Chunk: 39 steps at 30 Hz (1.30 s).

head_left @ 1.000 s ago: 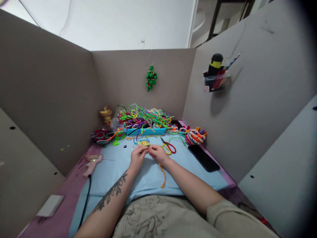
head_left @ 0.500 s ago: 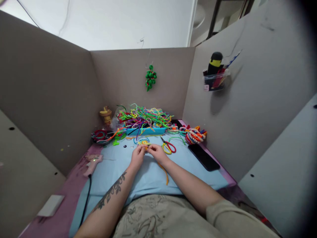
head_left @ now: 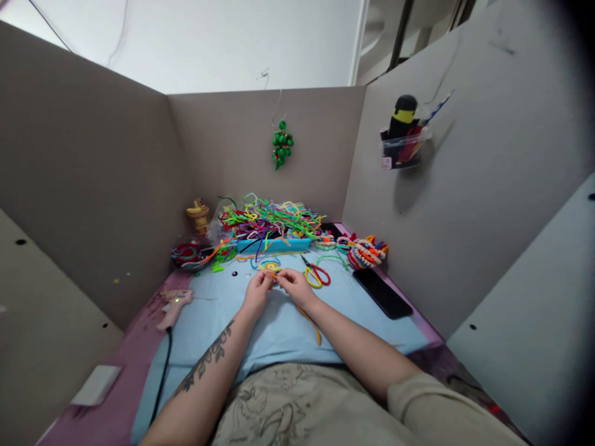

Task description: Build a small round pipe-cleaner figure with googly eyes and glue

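Fingertip to fingertip, my left hand [head_left: 258,292] and my right hand [head_left: 295,286] pinch an orange pipe cleaner [head_left: 311,323] above the blue cloth. Its long tail passes under my right wrist and hangs toward me; the pinched end is mostly hidden by my fingers. Just beyond my fingertips lies a small yellow and blue coiled piece [head_left: 270,265], partly covered by my hands. Scissors with one yellow and one red handle [head_left: 317,275] rest close to my right hand. A small black round piece [head_left: 235,273] lies left of my left hand.
A blue tray [head_left: 274,246] heaped with colourful pipe cleaners stands at the back. A pink glue gun [head_left: 175,310] with a black cord lies left, a black phone [head_left: 383,293] right. Striped pipe-cleaner pieces [head_left: 366,254] sit back right. Grey panels [head_left: 260,130] enclose the table.
The orange tail has swung slightly to the right. My hands stay pinched together in nearly the same place, with only a small shift of the fingers.
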Available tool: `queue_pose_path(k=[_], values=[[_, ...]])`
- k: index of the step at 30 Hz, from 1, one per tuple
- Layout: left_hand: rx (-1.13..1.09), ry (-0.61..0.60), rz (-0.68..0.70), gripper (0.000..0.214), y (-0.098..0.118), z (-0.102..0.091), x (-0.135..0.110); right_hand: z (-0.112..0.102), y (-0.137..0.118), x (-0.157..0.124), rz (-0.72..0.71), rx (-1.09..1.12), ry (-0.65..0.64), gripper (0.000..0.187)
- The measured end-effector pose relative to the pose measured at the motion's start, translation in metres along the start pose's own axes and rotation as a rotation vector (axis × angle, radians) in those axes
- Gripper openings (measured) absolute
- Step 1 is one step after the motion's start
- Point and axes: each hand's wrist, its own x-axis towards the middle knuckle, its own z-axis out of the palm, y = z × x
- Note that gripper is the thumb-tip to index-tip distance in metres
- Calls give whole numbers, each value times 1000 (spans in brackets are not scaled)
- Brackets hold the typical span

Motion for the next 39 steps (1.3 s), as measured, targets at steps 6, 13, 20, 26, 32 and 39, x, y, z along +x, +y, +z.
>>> queue_pose_path(k=[6,13,20,26,32,39], values=[[-183,-46,-75,29,0,4,-2,0,7,3,71,22,-108,21],[-314,-21,-141,28,10,4,-4,1,6,3,2,-56,-97,21],[-349,23,-157,32,15,0,-3,-9,0,3,-60,-109,108,21],[-307,27,-215,34,16,-2,-5,-13,0,4,-92,-101,119,20],[-224,-17,-154,35,14,1,-6,-10,-5,1,-118,-111,119,17],[-113,-116,-88,41,16,5,-9,-15,-13,-2,-226,-191,-2,18]])
